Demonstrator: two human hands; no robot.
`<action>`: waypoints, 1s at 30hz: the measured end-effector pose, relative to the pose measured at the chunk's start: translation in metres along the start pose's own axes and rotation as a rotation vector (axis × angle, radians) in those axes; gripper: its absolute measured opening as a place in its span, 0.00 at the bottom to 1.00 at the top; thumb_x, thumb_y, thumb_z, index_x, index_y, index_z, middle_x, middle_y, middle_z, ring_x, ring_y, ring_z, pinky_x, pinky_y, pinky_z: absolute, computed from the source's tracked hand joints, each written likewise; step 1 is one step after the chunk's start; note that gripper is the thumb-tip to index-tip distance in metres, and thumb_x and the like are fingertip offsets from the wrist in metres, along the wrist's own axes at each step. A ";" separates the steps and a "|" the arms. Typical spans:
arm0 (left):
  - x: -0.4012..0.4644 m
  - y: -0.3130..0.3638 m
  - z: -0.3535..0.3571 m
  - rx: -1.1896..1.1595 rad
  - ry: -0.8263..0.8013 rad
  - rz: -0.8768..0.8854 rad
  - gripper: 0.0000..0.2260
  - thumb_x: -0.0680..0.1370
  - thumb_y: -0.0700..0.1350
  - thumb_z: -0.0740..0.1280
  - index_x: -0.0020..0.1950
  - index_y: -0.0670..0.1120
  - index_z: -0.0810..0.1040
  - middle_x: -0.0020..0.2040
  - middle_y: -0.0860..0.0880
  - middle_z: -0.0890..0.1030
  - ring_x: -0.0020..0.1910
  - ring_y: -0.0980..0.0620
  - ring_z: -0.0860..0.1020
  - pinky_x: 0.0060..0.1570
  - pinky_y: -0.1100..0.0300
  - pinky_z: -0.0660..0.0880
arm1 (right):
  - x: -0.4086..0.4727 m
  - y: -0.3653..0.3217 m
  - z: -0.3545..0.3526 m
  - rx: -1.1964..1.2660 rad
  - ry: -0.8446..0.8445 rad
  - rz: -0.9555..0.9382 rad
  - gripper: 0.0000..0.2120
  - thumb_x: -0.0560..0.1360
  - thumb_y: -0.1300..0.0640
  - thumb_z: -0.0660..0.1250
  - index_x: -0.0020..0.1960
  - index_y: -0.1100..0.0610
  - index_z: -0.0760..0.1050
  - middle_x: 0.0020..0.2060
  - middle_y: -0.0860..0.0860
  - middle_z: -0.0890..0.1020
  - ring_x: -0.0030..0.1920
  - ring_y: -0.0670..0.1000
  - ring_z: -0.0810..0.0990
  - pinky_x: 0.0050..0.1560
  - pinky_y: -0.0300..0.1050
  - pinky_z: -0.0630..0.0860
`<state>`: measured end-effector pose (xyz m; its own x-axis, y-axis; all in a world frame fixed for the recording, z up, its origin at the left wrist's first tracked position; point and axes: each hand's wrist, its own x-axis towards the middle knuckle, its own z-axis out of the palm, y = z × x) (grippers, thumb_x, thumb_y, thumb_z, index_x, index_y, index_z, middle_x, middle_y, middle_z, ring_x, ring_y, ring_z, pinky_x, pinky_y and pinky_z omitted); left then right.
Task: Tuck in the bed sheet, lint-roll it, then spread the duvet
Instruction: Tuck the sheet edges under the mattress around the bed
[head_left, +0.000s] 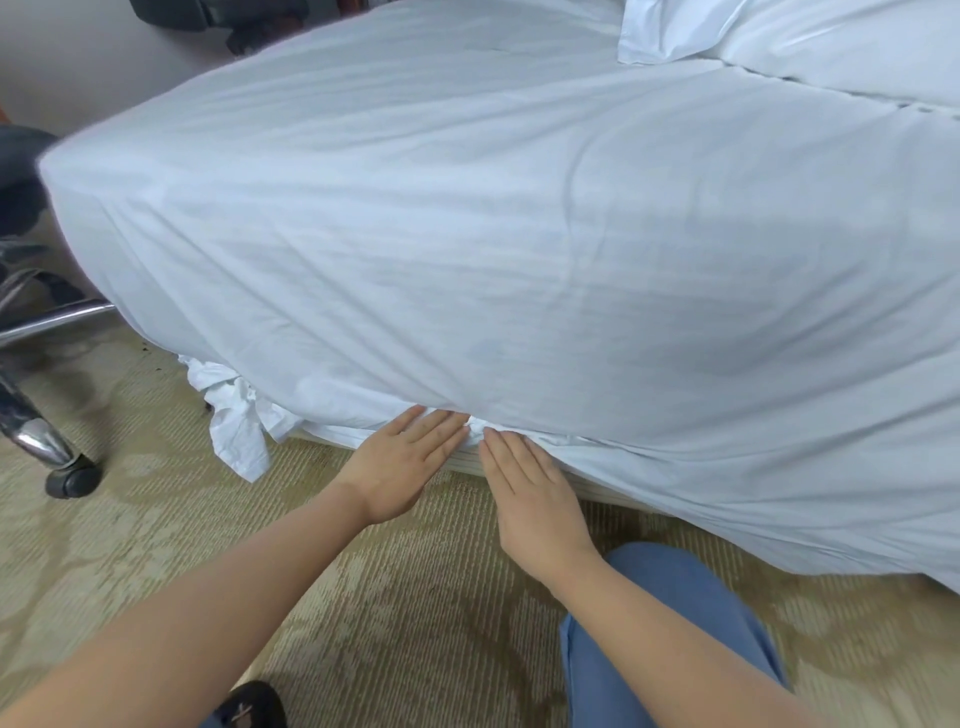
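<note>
We press our left hand (402, 464) and right hand (530, 499), both flat with straight fingers, against the white bed sheet (467, 234) at the mattress's lower edge. A loose sheet corner (234, 415) hangs over the carpet (156, 545). We see no readable writing.

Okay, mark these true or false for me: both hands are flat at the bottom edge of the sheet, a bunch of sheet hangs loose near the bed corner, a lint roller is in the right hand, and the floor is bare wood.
1. Both the left hand and the right hand press flat at the lower edge of the bed sheet. True.
2. A loose bunch of sheet hangs near the corner. True.
3. The right hand holds a lint roller. False: it holds nothing.
4. The floor is bare wood. False: it is patterned carpet.
</note>
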<state>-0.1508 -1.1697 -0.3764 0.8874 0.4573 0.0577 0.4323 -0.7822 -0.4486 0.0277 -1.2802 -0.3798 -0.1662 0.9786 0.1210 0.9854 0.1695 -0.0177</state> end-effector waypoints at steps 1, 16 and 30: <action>0.000 0.000 -0.001 -0.002 0.006 0.004 0.34 0.62 0.44 0.70 0.68 0.39 0.73 0.68 0.42 0.74 0.66 0.44 0.74 0.67 0.48 0.59 | 0.001 0.001 -0.002 -0.023 -0.021 -0.004 0.29 0.69 0.62 0.51 0.68 0.63 0.72 0.68 0.57 0.73 0.68 0.55 0.72 0.73 0.50 0.52; -0.005 0.000 0.002 -0.112 0.059 -0.108 0.29 0.70 0.44 0.56 0.71 0.38 0.63 0.66 0.41 0.76 0.63 0.42 0.76 0.68 0.48 0.59 | 0.045 -0.006 -0.008 0.024 -0.033 0.130 0.36 0.67 0.57 0.68 0.73 0.63 0.63 0.69 0.56 0.71 0.69 0.54 0.69 0.72 0.47 0.59; -0.021 -0.006 0.003 -0.025 0.067 -0.116 0.30 0.69 0.46 0.63 0.70 0.41 0.63 0.66 0.41 0.75 0.63 0.42 0.74 0.62 0.45 0.71 | 0.027 -0.029 0.019 -0.002 -0.038 0.187 0.44 0.64 0.59 0.71 0.74 0.63 0.52 0.74 0.59 0.63 0.74 0.60 0.59 0.75 0.52 0.40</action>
<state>-0.1727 -1.1732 -0.3773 0.8395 0.5169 0.1674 0.5357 -0.7362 -0.4135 -0.0064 -1.2566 -0.3948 0.0186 0.9968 0.0779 0.9993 -0.0160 -0.0347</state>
